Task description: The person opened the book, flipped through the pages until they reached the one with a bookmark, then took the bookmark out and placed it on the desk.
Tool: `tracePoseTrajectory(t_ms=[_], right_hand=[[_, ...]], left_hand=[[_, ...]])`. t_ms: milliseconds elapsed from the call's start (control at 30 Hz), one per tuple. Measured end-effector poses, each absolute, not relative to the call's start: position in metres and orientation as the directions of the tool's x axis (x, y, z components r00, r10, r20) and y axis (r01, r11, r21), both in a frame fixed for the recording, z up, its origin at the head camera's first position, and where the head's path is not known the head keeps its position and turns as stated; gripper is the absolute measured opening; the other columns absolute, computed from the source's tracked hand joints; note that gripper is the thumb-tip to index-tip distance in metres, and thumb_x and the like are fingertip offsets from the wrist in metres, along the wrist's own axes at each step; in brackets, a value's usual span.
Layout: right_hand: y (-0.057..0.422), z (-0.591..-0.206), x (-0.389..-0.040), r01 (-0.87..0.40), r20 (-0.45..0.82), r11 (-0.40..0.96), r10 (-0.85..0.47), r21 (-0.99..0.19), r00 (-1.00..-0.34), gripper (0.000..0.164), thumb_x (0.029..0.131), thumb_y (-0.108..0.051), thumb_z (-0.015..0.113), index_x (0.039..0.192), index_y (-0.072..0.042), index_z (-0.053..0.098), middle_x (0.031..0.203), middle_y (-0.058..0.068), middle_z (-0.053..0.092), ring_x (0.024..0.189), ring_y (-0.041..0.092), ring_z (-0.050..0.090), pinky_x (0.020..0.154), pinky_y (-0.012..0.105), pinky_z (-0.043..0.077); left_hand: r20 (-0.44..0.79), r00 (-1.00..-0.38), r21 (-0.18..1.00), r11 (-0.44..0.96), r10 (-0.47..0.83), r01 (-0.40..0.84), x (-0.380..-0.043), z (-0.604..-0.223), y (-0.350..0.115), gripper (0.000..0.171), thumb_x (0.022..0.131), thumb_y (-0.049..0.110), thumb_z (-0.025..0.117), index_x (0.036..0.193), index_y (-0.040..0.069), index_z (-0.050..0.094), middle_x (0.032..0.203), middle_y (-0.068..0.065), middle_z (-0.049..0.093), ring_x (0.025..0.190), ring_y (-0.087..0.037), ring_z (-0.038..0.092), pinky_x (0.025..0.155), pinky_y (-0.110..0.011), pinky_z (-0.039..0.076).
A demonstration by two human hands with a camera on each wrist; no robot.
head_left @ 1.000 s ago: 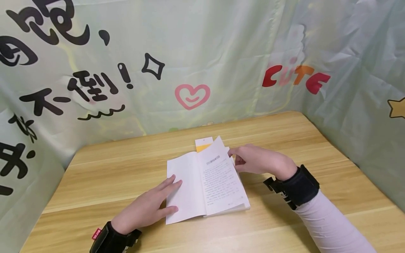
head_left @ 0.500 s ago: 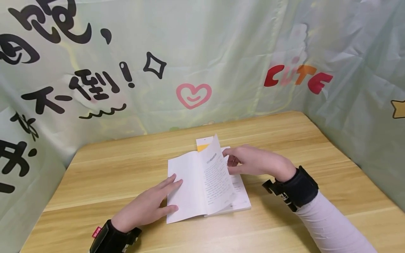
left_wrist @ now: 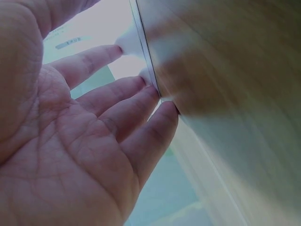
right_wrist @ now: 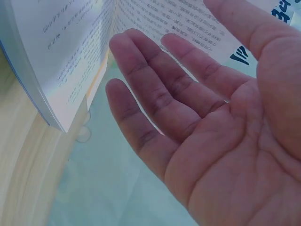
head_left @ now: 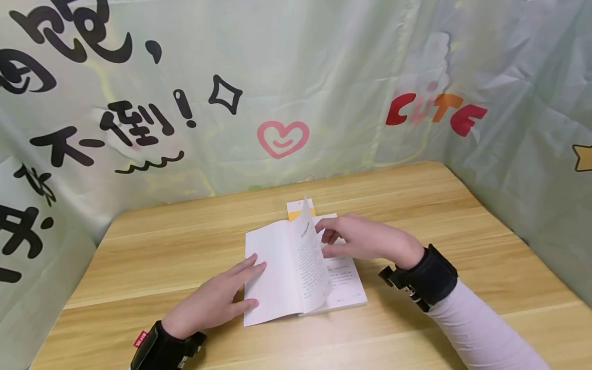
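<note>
At the left, the person's left hand [head_left: 215, 302] rests with its fingers spread wide, the fingertips on the left edge of an open book [head_left: 277, 277] that lies just to its right. A black band [head_left: 164, 349] wraps that wrist and is cut off at the near edge of the head view. The book lies on the wooden surface [head_left: 185, 246] between both hands, its left page flat and a raised page [head_left: 311, 272] curving up near the middle. A white and yellow card [head_left: 293, 209] sticks out beyond the book's far edge, partly hidden by the raised page. To the right, the right hand [head_left: 363, 237] reaches over the book's right half, thumb and fingers loosely bent and apart, at the free edge of the raised page; its exact contact is hard to make out. This hand hides part of the printed page [head_left: 344, 282] beneath, whose text is too small to read. Farther right come another black band [head_left: 435, 277] and a pale sleeve [head_left: 485, 329], which the near edge cuts off.
</note>
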State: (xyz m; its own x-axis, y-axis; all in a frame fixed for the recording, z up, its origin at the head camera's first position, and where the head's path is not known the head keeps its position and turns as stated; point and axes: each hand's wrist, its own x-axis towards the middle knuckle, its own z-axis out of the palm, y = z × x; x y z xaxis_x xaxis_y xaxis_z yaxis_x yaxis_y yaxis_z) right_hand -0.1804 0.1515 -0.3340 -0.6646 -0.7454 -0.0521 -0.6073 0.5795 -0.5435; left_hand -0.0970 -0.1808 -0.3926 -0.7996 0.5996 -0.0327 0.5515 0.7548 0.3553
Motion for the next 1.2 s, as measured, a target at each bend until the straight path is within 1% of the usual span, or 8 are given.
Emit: tracePoseTrajectory(t_ms=[100, 267, 367, 467, 667, 867, 1200], right_hand=[[0.15, -0.335, -0.18, -0.607, -0.049, 0.572, -0.749, -0.552, -0.661, 0.037, 0.089, -0.027, 0.068, 0.12, -0.009, 0.059, 0.099, -0.004, 0.064, 0.092, 0.005, 0.061, 0.083, 0.031, 0.05], [0.145, -0.337, -0.179, -0.625, -0.034, 0.546, -0.768, -0.558, -0.64, 0.041, 0.089, -0.031, 0.069, 0.12, -0.006, 0.061, 0.101, 0.001, 0.066, 0.092, 0.007, 0.062, 0.084, 0.033, 0.051], [0.142, -0.338, -0.178, -0.622, -0.034, 0.545, -0.767, -0.563, -0.641, 0.046, 0.088, -0.033, 0.07, 0.121, -0.003, 0.061, 0.103, 0.003, 0.066, 0.093, 0.009, 0.062, 0.084, 0.033, 0.05], [0.14, -0.339, -0.177, -0.621, -0.027, 0.544, -0.764, -0.564, -0.644, 0.047, 0.087, -0.034, 0.07, 0.121, -0.002, 0.062, 0.103, 0.004, 0.066, 0.093, 0.011, 0.062, 0.084, 0.033, 0.05], [0.137, -0.341, -0.177, -0.634, -0.016, 0.529, -0.775, -0.564, -0.632, 0.047, 0.087, -0.035, 0.07, 0.121, -0.004, 0.063, 0.104, 0.003, 0.066, 0.095, 0.014, 0.063, 0.084, 0.033, 0.05], [0.133, -0.342, -0.175, -0.642, -0.021, 0.531, -0.779, -0.553, -0.627, 0.046, 0.087, -0.039, 0.069, 0.119, -0.006, 0.065, 0.105, 0.001, 0.067, 0.095, 0.011, 0.062, 0.084, 0.031, 0.05], [0.127, -0.345, -0.172, -0.646, -0.019, 0.513, -0.791, -0.565, -0.612, 0.043, 0.089, -0.036, 0.069, 0.118, -0.005, 0.066, 0.104, 0.002, 0.067, 0.094, 0.012, 0.062, 0.084, 0.031, 0.05]], left_hand=[[-0.031, -0.799, 0.353, 0.755, 0.6, 0.553, -0.097, -0.393, -0.181, 0.066, 0.092, 0.034, 0.065, 0.149, 0.014, 0.04, 0.154, -0.012, 0.027, 0.134, -0.026, 0.035, 0.1, -0.043, 0.039], [-0.038, -0.801, 0.344, 0.76, 0.598, 0.551, -0.098, -0.393, -0.181, 0.065, 0.091, 0.031, 0.066, 0.149, 0.014, 0.041, 0.153, -0.011, 0.028, 0.133, -0.025, 0.036, 0.1, -0.042, 0.039], [-0.04, -0.801, 0.347, 0.76, 0.597, 0.549, -0.098, -0.392, -0.181, 0.064, 0.091, 0.029, 0.066, 0.148, 0.013, 0.041, 0.153, -0.011, 0.028, 0.133, -0.025, 0.036, 0.1, -0.042, 0.039], [-0.035, -0.802, 0.347, 0.76, 0.596, 0.55, -0.098, -0.392, -0.181, 0.064, 0.091, 0.029, 0.066, 0.148, 0.013, 0.042, 0.153, -0.011, 0.029, 0.133, -0.024, 0.037, 0.099, -0.042, 0.039], [-0.016, -0.805, 0.335, 0.761, 0.594, 0.555, -0.099, -0.395, -0.182, 0.064, 0.09, 0.031, 0.066, 0.147, 0.015, 0.043, 0.153, -0.011, 0.03, 0.132, -0.023, 0.037, 0.1, -0.041, 0.039], [0.01, -0.8, 0.339, 0.751, 0.599, 0.567, -0.1, -0.395, -0.183, 0.064, 0.089, 0.03, 0.068, 0.145, 0.012, 0.046, 0.151, -0.012, 0.033, 0.132, -0.025, 0.038, 0.1, -0.041, 0.038], [0.025, -0.803, 0.343, 0.75, 0.595, 0.566, -0.101, -0.396, -0.183, 0.063, 0.088, 0.031, 0.07, 0.144, 0.013, 0.048, 0.149, -0.012, 0.036, 0.131, -0.024, 0.039, 0.1, -0.042, 0.039]])
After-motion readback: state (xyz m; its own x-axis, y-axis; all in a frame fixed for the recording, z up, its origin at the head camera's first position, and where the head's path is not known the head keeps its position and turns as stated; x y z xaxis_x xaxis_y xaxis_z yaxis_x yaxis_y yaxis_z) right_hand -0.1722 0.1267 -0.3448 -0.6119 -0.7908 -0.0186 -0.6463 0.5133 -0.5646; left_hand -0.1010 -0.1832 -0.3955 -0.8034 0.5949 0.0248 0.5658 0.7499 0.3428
